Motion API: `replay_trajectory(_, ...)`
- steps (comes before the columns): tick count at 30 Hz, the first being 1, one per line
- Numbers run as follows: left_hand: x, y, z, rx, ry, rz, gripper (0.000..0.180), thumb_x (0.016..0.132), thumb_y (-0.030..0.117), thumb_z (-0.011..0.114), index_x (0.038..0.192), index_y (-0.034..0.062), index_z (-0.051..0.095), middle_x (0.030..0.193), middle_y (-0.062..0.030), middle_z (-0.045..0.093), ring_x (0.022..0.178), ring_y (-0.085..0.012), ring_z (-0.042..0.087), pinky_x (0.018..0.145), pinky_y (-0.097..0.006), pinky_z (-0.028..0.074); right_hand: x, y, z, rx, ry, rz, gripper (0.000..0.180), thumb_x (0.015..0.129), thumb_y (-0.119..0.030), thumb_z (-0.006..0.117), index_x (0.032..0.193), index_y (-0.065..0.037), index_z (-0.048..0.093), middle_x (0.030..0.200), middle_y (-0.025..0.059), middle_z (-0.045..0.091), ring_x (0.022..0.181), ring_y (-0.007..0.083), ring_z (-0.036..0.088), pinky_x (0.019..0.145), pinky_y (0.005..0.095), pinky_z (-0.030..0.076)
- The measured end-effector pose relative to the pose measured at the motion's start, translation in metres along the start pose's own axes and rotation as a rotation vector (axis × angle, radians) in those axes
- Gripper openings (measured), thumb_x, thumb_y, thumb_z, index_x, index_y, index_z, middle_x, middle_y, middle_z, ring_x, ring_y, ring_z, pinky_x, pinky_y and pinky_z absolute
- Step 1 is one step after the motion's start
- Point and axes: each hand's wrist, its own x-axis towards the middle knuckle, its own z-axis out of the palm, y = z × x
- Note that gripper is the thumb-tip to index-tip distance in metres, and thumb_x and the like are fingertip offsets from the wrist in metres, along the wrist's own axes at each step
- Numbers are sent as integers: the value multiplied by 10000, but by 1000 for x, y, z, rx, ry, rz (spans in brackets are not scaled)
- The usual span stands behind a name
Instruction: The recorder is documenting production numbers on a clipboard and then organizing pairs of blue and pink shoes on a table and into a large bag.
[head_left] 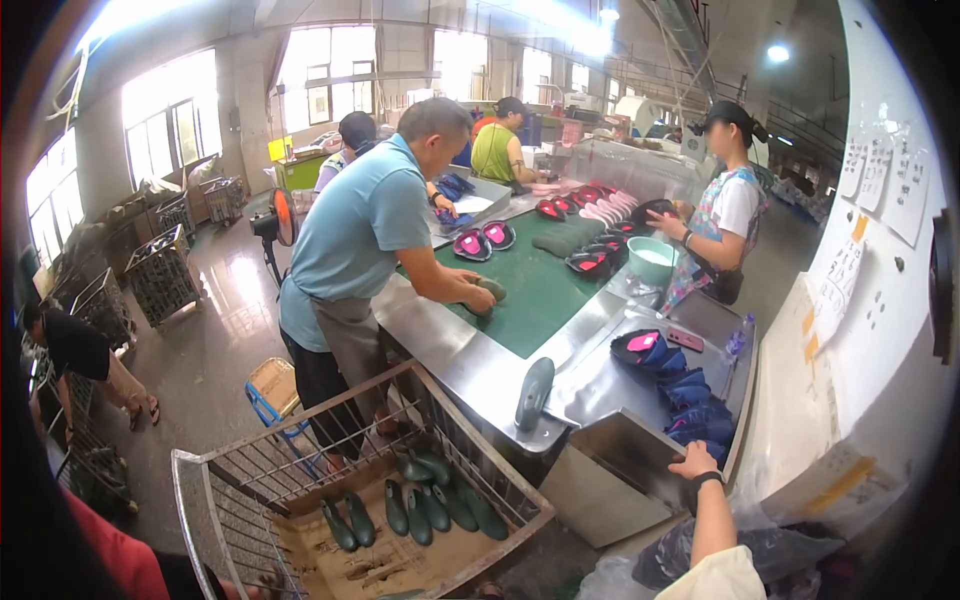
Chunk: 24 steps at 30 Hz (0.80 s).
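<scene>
My right hand (695, 460), with a dark band at the wrist and a cream sleeve, reaches in from the lower right. Its fingers curl over the edge of an open metal bin (625, 440) at the table's near end. My left hand is out of view. Just beyond my right hand, dark blue shoe uppers (690, 388) lie in a row on the metal tray. A dark green shoe last (535, 393) stands on the table's near corner. More green lasts (420, 510) lie in the wheeled metal cage (365, 400) on the left.
Across the green-topped table (530, 300), a person in a light blue shirt (365, 220) handles a green last. Another person (735, 190) stands at the right beside a mint basin (652, 262). Shoe uppers (485, 240) lie on the table. A white board (870, 250) rises at right.
</scene>
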Motion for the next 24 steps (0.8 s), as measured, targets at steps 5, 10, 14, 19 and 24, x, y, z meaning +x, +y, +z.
replay_trajectory(5,-3,5,-3,124,-37,34,457,922,282,486,1304,45,403,1350,-113,396,1248,-218,346,1032,-358,266,-2,6,2,-5,28,21,626,595,-403,743,1074,-55,538,1238,175,420,1068,325,525,900,397,431)
replay_trajectory(10,-6,12,-5,220,-65,45,492,918,306,484,1323,47,377,1364,-112,376,1258,-220,330,1036,-359,257,0,-1,3,-53,53,23,654,590,-389,748,1101,-63,503,1243,158,417,1068,319,528,895,422,432)
replay_trajectory(14,-7,30,5,136,-52,-1,512,916,324,479,1331,46,363,1360,-109,375,1259,-224,326,1036,-361,253,5,-2,5,-57,50,16,659,591,-379,747,1114,-71,491,1269,167,387,1064,316,532,898,415,432)
replay_trajectory(19,-14,38,8,161,24,-69,476,915,294,486,1311,48,390,1323,-107,415,1233,-219,357,1021,-352,274,0,-8,-2,-55,40,77,701,584,-392,745,1144,-73,469,1327,198,286,1047,352,539,901,435,424)
replay_trajectory(24,-9,23,2,361,58,-56,378,920,269,478,1221,39,481,1207,-105,508,1144,-201,437,973,-343,332,-15,-6,-9,-13,50,54,843,596,-439,723,1273,-70,383,1393,208,219,1185,344,434,963,509,328)
